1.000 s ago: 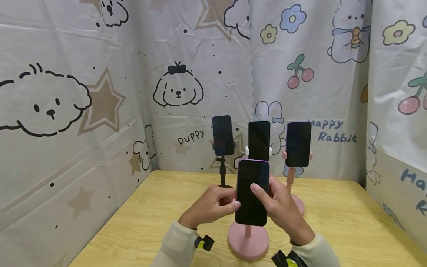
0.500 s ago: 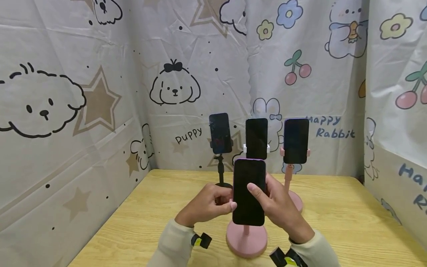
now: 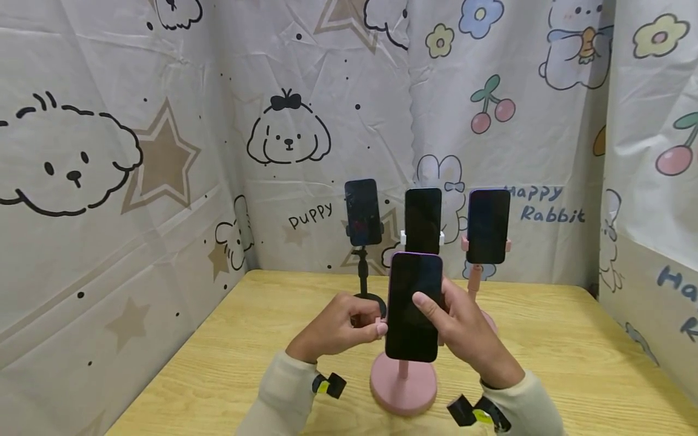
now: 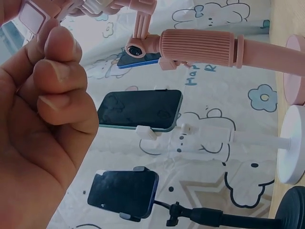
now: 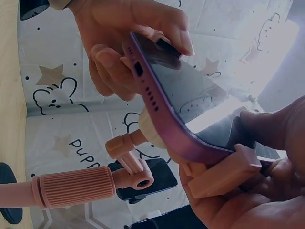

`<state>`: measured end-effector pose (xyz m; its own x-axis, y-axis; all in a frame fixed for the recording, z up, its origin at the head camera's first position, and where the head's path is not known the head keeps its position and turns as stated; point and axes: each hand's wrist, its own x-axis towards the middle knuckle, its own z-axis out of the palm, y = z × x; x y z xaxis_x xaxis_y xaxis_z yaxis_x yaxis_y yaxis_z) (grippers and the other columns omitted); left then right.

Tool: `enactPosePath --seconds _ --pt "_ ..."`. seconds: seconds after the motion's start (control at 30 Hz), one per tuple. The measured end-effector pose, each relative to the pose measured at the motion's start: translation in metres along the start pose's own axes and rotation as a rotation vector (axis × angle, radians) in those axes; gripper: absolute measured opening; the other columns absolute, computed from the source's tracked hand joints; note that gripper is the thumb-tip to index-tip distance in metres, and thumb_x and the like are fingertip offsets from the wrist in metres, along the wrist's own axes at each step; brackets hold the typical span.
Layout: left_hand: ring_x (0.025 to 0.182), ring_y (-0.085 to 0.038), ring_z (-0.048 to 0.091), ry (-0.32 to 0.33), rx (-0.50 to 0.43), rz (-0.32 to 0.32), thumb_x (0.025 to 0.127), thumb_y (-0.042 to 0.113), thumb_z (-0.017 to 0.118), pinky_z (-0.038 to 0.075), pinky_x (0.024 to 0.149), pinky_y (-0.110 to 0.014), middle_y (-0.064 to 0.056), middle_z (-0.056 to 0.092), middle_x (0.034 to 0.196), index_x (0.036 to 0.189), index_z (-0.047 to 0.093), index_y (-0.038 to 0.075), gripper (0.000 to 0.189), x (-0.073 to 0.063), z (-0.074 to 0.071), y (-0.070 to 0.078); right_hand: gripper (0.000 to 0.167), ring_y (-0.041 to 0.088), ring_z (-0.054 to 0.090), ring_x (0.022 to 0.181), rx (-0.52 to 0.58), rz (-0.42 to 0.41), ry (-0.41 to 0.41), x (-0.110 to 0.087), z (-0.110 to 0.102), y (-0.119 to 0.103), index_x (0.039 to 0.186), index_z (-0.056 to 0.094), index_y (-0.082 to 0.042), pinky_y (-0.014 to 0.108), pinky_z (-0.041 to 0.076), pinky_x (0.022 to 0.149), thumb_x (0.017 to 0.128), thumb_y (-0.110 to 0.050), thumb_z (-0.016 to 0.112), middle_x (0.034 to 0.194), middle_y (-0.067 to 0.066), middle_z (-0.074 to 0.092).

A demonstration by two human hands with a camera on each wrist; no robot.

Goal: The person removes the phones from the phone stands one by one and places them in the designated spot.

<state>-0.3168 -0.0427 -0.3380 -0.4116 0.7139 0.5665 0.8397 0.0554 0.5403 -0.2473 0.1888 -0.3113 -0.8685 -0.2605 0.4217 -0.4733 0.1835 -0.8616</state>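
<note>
At the front of the worktop (image 3: 234,357), a purple-edged phone (image 3: 406,330) is being held upright, screen toward the person, at the head of the front pink stand (image 3: 403,387). It is being gripped along its R side by the right hand (image 3: 471,333), w/ the thumb being laid across the screen. The right clamp arm (image 5: 224,174) is being set against the phone's edge; the left clamp arm (image 4: 32,18) is apparently being pinched btwn thumb & fingertips of the left hand (image 3: 335,327), just beside the L edge. Re status: 3 of 4 phones are being carried by holders w/o support from the hands, i.e. the L rear phone (image 3: 362,212) by the black stand (image 3: 363,263), the mid. rear phone (image 3: 423,218) by the white stand (image 4: 291,143), the R rear phone (image 3: 489,227) by the rear pink stand (image 3: 475,280); these are being judged complete. The 4th is being judged part-seated, w/ clamp closure & hand release being left. Whether its L edge is being pressed by the clamp cannot be told.
</note>
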Motion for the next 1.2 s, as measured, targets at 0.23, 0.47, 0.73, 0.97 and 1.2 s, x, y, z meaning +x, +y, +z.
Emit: enactPosePath --seconds 0.23,0.47,0.73,0.97,1.2 --pt "0.051 -0.003 0.039 -0.005 0.000 -0.013 0.093 0.020 0.063 0.034 0.043 -0.023 0.008 0.041 0.058 0.070 0.055 0.015 0.025 0.001 -0.001 0.001 0.041 0.026 0.069 0.096 0.069 0.010 -0.051 0.002 -0.007 0.005 0.138 0.040 -0.007 0.042 0.058 0.072 0.101 -0.023 0.050 0.119 0.020 0.061" --pt "0.051 -0.002 0.039 0.006 0.016 -0.023 0.093 0.019 0.062 0.033 0.044 -0.021 0.010 0.043 0.059 0.070 0.055 0.016 0.024 0.001 0.000 0.001 0.038 0.024 0.067 0.097 0.107 -0.004 -0.056 0.003 -0.012 0.012 0.134 0.042 -0.004 0.040 0.057 0.078 0.102 -0.021 0.050 0.114 0.019 0.063" --pt "0.049 -0.005 0.040 0.013 0.023 -0.038 0.093 0.018 0.062 0.033 0.043 -0.020 0.011 0.046 0.059 0.070 0.056 0.018 0.024 0.000 0.000 0.002 0.037 0.024 0.064 0.107 0.125 0.014 -0.038 0.003 -0.014 0.014 0.128 0.045 0.001 0.035 0.050 0.093 0.101 -0.023 0.051 0.118 0.019 0.061" --pt "0.048 -0.003 0.040 0.009 0.017 -0.004 0.095 0.019 0.059 0.036 0.042 -0.021 0.008 0.049 0.059 0.071 0.057 0.016 0.024 0.002 0.001 0.001 0.034 0.024 0.064 0.105 0.131 0.018 -0.027 0.004 -0.016 0.015 0.121 0.049 0.002 0.029 0.048 0.094 0.101 -0.024 0.051 0.113 0.017 0.063" --pt "0.048 -0.003 0.040 0.000 0.005 0.008 0.096 0.017 0.058 0.035 0.042 -0.019 0.007 0.050 0.059 0.072 0.057 0.015 0.024 0.002 0.001 0.001 0.035 0.023 0.058 0.117 0.230 -0.013 -0.085 0.005 -0.018 0.017 0.129 0.045 0.002 0.027 0.045 0.098 0.103 -0.021 0.048 0.127 0.014 0.058"
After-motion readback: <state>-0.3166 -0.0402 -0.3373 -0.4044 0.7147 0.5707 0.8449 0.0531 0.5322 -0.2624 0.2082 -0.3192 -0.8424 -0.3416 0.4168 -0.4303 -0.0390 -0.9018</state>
